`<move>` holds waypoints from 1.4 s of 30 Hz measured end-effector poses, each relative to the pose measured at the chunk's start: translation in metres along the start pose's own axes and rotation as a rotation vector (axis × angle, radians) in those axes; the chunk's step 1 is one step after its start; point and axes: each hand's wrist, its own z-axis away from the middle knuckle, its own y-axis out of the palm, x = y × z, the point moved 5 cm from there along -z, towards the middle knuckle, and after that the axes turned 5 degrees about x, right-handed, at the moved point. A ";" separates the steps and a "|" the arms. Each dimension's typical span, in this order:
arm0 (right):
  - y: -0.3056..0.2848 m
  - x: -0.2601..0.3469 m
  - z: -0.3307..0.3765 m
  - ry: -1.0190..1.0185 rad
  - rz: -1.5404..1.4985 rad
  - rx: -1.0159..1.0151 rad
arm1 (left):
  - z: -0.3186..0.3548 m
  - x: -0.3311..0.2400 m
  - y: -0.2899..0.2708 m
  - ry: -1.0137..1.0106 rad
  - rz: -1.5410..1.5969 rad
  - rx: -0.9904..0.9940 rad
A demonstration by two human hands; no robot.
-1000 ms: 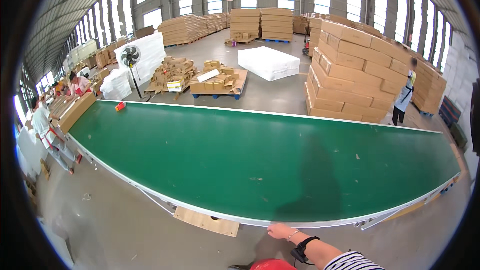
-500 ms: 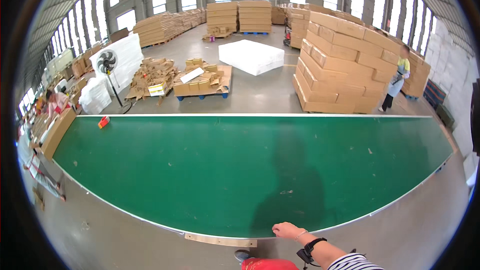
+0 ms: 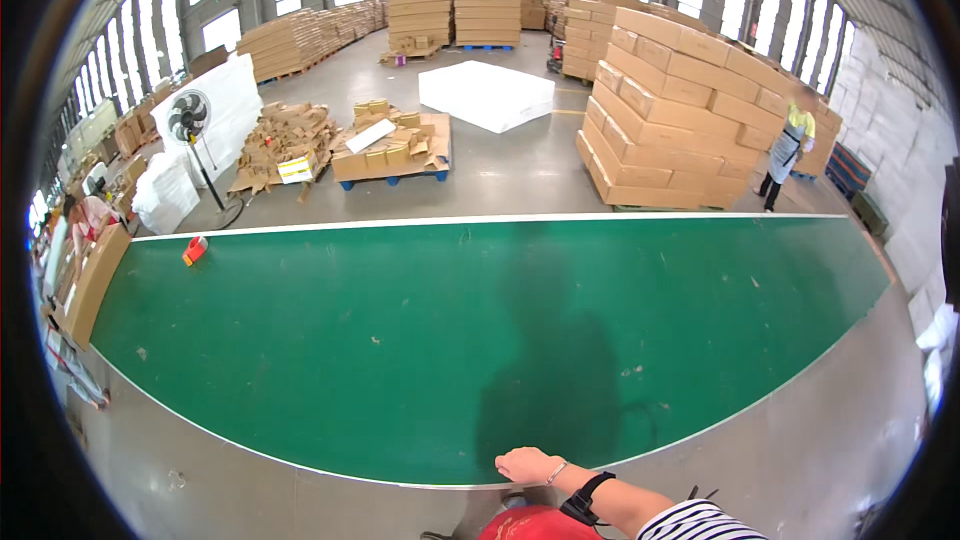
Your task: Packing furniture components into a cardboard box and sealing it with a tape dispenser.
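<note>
A long green table (image 3: 330, 360) with pale edging spreads in front of me. My right hand (image 3: 528, 465) rests at its near edge, fingers curled together, with nothing visible in them. A black band and a thin bracelet circle that wrist, below a striped sleeve. My left hand is out of view. Near the table's far left corner lies a red and orange tape dispenser (image 3: 195, 251), far from my hand. A long cardboard box (image 3: 97, 285) stands across the left end.
People (image 3: 92, 218) work beyond the left end. Past the far edge are a standing fan (image 3: 190, 118), a pallet of cardboard pieces (image 3: 395, 155), a white wrapped block (image 3: 487, 95) and a tall carton stack (image 3: 680, 110). Another person (image 3: 788, 152) stands beside that stack.
The whole view has shifted. My right hand has moved left along the near edge, staying curled. The person by the carton stack has changed posture slightly.
</note>
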 end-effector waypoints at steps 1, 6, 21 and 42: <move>0.005 0.011 -0.003 0.007 -0.009 -0.013 | -0.019 0.033 -0.030 0.000 -0.002 -0.010; 0.049 0.042 -0.001 0.179 -0.031 0.055 | -0.101 0.087 -0.135 0.032 0.019 -0.031; 0.319 -0.019 0.146 0.812 -0.550 0.209 | -0.093 -0.123 -0.194 0.120 -0.081 -0.096; 0.286 -0.093 0.086 0.587 -0.439 0.169 | -0.173 -0.026 -0.031 -0.876 0.049 0.639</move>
